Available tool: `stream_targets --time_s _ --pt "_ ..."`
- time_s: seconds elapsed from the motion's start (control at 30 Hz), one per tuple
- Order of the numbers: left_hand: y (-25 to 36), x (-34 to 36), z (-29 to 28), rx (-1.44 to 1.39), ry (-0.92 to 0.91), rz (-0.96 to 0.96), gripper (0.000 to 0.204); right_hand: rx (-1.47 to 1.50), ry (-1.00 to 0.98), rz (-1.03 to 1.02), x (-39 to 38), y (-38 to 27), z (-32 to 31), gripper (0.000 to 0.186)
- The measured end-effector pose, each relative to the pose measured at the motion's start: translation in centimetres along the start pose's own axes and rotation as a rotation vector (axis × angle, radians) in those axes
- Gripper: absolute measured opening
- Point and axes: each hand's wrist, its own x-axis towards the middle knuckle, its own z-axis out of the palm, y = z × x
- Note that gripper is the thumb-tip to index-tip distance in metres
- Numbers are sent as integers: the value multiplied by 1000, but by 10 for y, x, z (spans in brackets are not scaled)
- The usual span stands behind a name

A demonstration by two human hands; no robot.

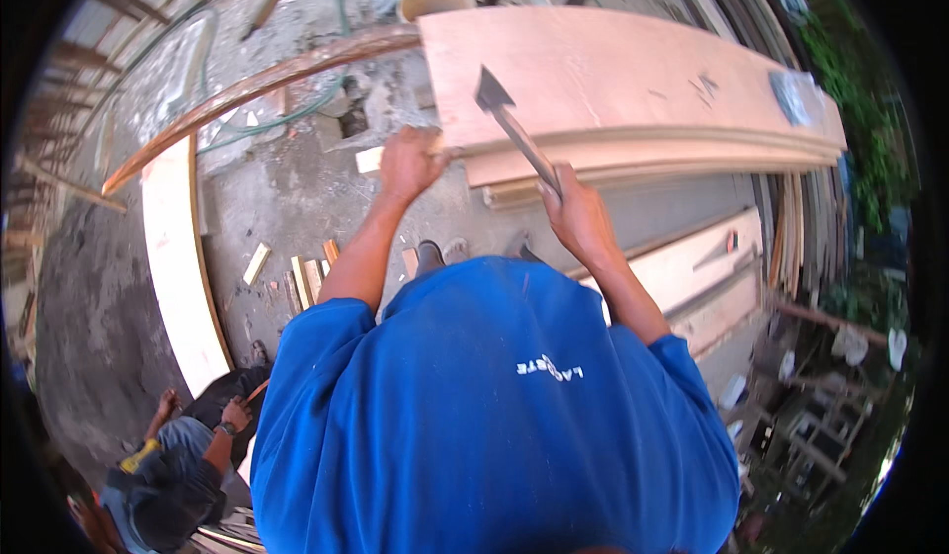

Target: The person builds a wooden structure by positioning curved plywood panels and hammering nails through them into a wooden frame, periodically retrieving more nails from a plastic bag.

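My left hand (411,165) is closed around a short pale wood block (369,161), one end of which sticks out to the left, beside the near left corner of the plywood stack. In my right hand (578,216) is a hatchet (489,91), gripped by its wooden handle. Its dark wedge-shaped metal head is raised over the top plywood sheet (583,70). Several nails (705,86) lie loose on that sheet, and a clear plastic bag (797,97) rests near its right end.
A long timber beam (267,80) runs left from the stack. Wood offcuts (306,279) lie on the floor by my feet. To the right, a hand saw (720,249) rests on a board. At lower left a co-worker (173,470) is beside a long pale board (181,257).
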Motion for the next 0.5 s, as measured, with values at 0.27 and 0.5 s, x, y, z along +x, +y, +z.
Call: stream_targets --time_s 0.27,0.5 --pt "0 7 7 25 25 40 43 -44 -125 112 21 32 8 36" --pt "45 30 -9 -108 155 153 50 373 38 135 -44 79 -20 35"
